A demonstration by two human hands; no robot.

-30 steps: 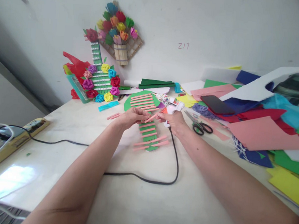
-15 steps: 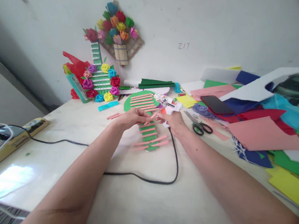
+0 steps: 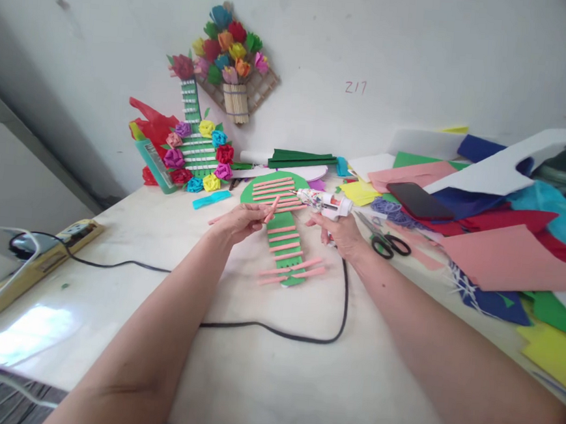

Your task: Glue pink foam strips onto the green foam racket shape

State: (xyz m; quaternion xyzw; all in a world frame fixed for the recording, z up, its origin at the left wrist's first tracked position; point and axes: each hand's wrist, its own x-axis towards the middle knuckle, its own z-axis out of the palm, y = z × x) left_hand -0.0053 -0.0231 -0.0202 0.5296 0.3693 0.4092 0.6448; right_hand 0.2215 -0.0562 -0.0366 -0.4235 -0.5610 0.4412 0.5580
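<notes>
Between the fingertips of my left hand is a short pink paper stick, tilted upward. My right hand is wrapped round the handle of a white patterned hot glue gun, whose nozzle points left, over the round part of a green guitar-shaped cutout. Rows of pink paper sticks lie across that cutout, and two longer ones cross its near end at a slant. Part of the cutout is hidden behind my left fingers and the gun.
Black-handled scissors, a phone and piled coloured paper lie at the right. A finished flower guitar leans on the wall. A black cord loops across the table to a power strip.
My hands have moved apart. The left now holds the pink stick alone, and the glue gun in my right hand has turned level, its nozzle toward the left.
</notes>
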